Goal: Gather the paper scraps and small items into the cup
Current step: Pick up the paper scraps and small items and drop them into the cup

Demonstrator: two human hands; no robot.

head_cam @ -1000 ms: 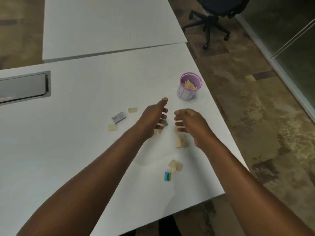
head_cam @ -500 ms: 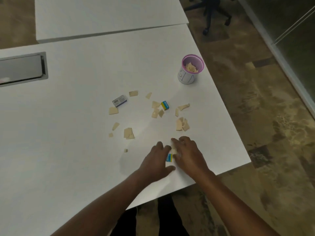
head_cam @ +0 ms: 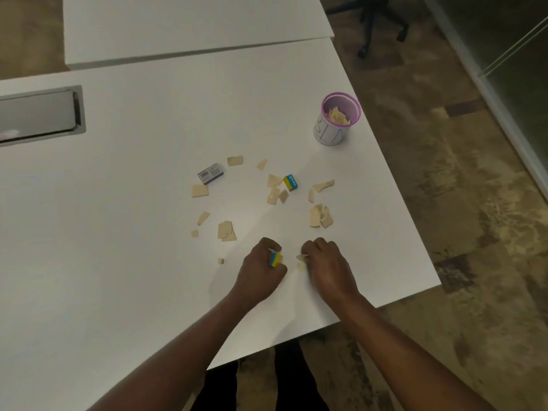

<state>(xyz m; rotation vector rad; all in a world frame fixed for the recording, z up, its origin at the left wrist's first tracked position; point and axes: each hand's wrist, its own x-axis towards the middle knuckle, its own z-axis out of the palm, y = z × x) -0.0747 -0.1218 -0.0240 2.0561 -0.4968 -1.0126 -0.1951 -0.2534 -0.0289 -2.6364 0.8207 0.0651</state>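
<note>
A white cup with a purple rim stands near the table's right edge with tan paper scraps inside. My left hand is closed around a small blue and yellow box near the front of the table. Just to its right, my right hand pinches tan paper scraps against the tabletop. Several more scraps lie scattered between my hands and the cup. Among them lie a second blue and yellow box and a small grey box.
The white table ends in an edge close to my right hand and the cup. A metal cable hatch is set into the table at the left. A second white table abuts behind. An office chair base stands on the floor beyond.
Both hands drew back from the middle of the table to its front part. My left hand closed on the blue and yellow box there, and my right hand closed on scraps beside it.
</note>
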